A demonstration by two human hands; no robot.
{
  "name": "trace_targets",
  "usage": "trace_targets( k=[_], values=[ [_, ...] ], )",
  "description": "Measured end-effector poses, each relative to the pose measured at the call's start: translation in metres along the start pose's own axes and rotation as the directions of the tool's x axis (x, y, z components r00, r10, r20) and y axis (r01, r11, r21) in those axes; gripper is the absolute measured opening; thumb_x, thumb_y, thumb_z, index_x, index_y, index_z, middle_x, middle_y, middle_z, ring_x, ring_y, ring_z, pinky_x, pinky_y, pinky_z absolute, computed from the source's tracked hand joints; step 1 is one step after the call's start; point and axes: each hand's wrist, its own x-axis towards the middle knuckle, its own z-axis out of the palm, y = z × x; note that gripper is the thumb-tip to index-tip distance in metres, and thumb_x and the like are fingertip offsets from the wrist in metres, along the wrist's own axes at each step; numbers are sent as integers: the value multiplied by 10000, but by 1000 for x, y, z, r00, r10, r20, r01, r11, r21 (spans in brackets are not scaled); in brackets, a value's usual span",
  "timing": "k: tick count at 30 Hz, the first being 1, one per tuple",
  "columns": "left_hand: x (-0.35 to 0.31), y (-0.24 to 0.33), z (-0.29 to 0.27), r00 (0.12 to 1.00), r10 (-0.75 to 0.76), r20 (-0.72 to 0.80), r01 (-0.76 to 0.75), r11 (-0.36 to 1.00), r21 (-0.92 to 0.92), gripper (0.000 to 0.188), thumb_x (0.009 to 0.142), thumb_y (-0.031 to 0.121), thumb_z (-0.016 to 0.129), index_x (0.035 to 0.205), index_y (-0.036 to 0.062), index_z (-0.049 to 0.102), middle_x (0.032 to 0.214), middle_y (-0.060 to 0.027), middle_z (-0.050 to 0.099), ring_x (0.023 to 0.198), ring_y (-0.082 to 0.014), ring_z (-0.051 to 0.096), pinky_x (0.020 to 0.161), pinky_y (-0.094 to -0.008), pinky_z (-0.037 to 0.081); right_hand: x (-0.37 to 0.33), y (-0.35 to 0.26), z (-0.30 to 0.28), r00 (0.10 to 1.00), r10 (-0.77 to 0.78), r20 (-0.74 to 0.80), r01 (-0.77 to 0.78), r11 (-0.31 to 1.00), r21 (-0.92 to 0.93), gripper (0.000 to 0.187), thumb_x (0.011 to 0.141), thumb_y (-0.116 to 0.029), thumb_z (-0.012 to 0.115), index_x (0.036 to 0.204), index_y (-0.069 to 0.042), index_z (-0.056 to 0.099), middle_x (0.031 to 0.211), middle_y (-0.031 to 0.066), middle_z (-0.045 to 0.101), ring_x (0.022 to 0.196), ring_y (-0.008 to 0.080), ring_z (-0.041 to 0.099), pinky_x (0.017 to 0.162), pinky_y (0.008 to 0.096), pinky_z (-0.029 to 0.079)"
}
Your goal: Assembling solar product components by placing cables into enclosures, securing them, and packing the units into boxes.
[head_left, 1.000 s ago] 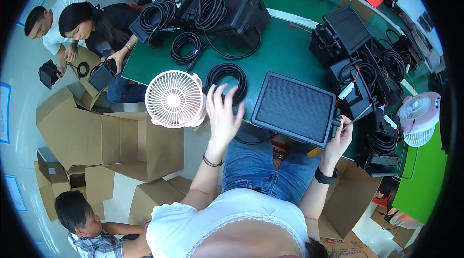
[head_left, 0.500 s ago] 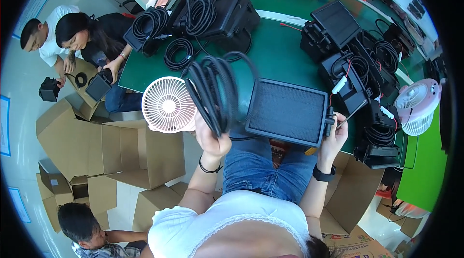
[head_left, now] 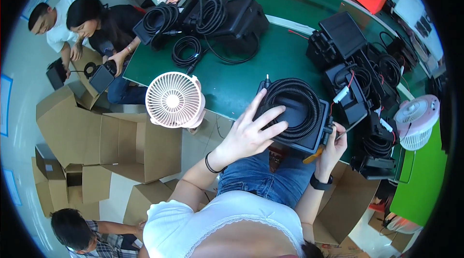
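Observation:
A coil of black ribbed cable lies on a black rectangular panel-like case in front of me, partly past the table's near edge. My left hand rests on the coil with its fingers spread. A metal-tipped plug sticks up beyond the coil's far left side. At the case's right edge, my right hand is closed around a thin tool, which looks like a screwdriver, with an amber handle. Its fingertips touch the bracket on the case's side. The coil covers much of the case's face.
On the green table, black boxes with coiled cables stand far left and more units are piled at right. A pink fan is left of me, another right. Cardboard boxes and co-workers are at left.
My left hand has moved right and brought the cable coil down onto the case; its fingers have spread. My right hand stays at the case's right edge. The view has shifted slightly.

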Motion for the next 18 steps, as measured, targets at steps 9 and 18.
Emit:
trace_targets(
  k=[9,18],
  values=[
    [-27,-13,3,953,-272,-134,199,894,-401,550,744,118,722,1233,10,494,1227,-194,553,1098,-357,589,923,-374,487,-19,-60,1,972,-224,71,229,971,-66,240,966,-136,583,1165,-15,638,1115,25,615,582,-22,371,487,156,229],
    [-137,-73,-14,358,-848,-391,399,517,-757,908,729,-208,385,1528,127,112,940,-111,483,654,-177,515,502,-295,507,-20,-92,-22,991,-97,-93,114,972,204,245,1030,-112,434,1200,29,543,1177,54,560,500,-24,219,405,161,170]
  ],
)
